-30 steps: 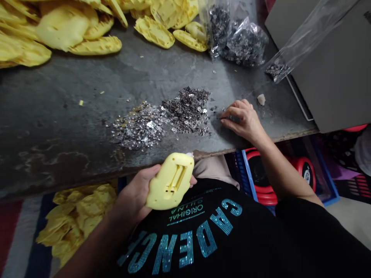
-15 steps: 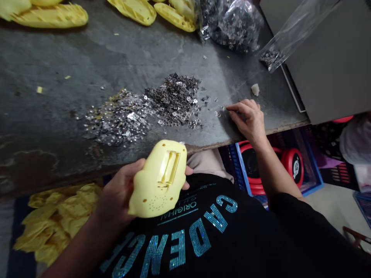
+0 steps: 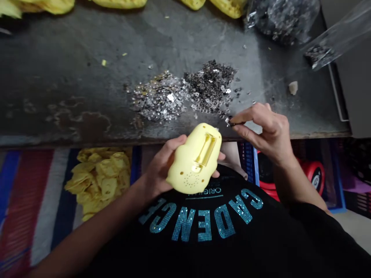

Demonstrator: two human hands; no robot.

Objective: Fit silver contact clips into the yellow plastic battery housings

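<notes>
Left hand [image 3: 160, 168] gripped yellow shell [image 3: 187, 154] by sides at front edge of worktop [image 3: 72, 42], slot [image 3: 207, 150] facing up. Right hand [image 3: 271, 131] pinched small metal bits [image 3: 228, 121] near same edge, beside dark pile [image 3: 210, 87]. Steady shell, light pinch seemed best.

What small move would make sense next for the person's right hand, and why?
Probably to bring the right hand over to the yellow casing: its fingers seem to pinch at least one small metal piece, while the left hand holds the casing close by, its open recess facing the camera.
</notes>
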